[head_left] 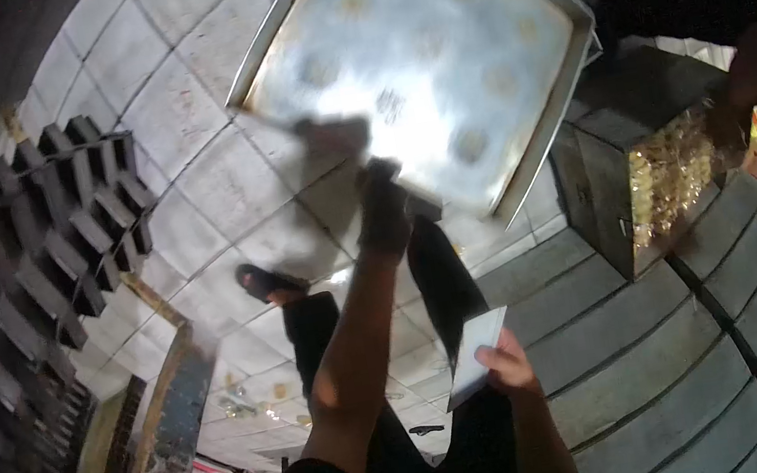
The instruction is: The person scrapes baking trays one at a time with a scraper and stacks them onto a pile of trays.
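tray sits just ahead of the left hand, which reaches its near edge; that hand is too dark to tell whether it clamps the rim. the right hand is closed on a flat white piece. ahead and right of that grip stands a box.
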`<state>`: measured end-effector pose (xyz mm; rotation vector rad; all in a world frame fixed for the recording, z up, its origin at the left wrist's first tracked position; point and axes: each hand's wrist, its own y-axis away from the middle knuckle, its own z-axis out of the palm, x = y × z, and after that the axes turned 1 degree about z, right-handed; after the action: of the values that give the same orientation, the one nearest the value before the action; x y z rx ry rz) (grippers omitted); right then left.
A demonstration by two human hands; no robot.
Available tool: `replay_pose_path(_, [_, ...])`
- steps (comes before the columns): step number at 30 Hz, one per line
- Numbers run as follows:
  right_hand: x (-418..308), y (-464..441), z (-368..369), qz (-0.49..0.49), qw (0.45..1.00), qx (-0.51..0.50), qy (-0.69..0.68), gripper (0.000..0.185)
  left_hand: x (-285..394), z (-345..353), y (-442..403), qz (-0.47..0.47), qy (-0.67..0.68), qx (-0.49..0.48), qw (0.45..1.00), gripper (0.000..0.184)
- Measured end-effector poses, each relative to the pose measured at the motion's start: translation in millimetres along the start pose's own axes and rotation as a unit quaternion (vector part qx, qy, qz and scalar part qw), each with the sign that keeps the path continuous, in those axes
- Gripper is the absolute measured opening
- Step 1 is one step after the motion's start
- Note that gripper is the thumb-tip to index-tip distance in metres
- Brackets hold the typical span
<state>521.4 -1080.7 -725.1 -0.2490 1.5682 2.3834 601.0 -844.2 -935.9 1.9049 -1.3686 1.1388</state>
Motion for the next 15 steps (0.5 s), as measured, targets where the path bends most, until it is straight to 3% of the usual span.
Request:
replay_pose_path(1, [-2,-7,14,0.042,0.996,-0.053,0.05,0.039,-4,-49,31,-0.097,0.075,-0.019,0.992,0.035])
replay_pose_path(3, [10,-32,54,0.014,0.992,-0.071,0.107,0.035,-11,-147,93,-0.297,0.217,-0.013,0.93,0.051])
replay_pose_path(5, [12,-63,121,-0.016,0.98,-0.084,0.178,0.034,22,-232,126,-0.38,0.287,0.029,0.879,0.062])
replay_pose_path(6, [34,-89,147,-0.025,0.969,-0.088,0.229,0.033,25,-257,152,-0.437,0.382,0.148,0.801,0.062])
replay_pose_path(8, [91,-148,197,-0.093,0.911,-0.114,0.386,0.031,-18,-303,199,-0.515,0.419,0.202,0.72,0.086])
replay_pose_path(9, [125,-177,218,-0.148,0.852,-0.133,0.485,0.029,-44,-314,221,-0.524,0.415,0.214,0.713,0.086])
replay_pose_path(11, [200,-232,254,-0.237,0.789,-0.187,0.535,0.029,-89,-322,252,-0.478,0.354,0.187,0.782,0.087])
replay_pose_path(12, [233,-249,265,-0.23,0.786,-0.191,0.541,0.029,-115,-327,260,-0.482,0.356,0.194,0.777,0.087])
replay_pose_path(14, [288,-279,280,-0.187,0.744,-0.21,0.606,0.033,-164,-334,277,-0.406,0.248,0.176,0.862,0.09])
replay_pose_path(15, [312,-288,285,-0.173,0.742,-0.212,0.612,0.033,-182,-340,292,-0.418,0.253,0.181,0.854,0.09])
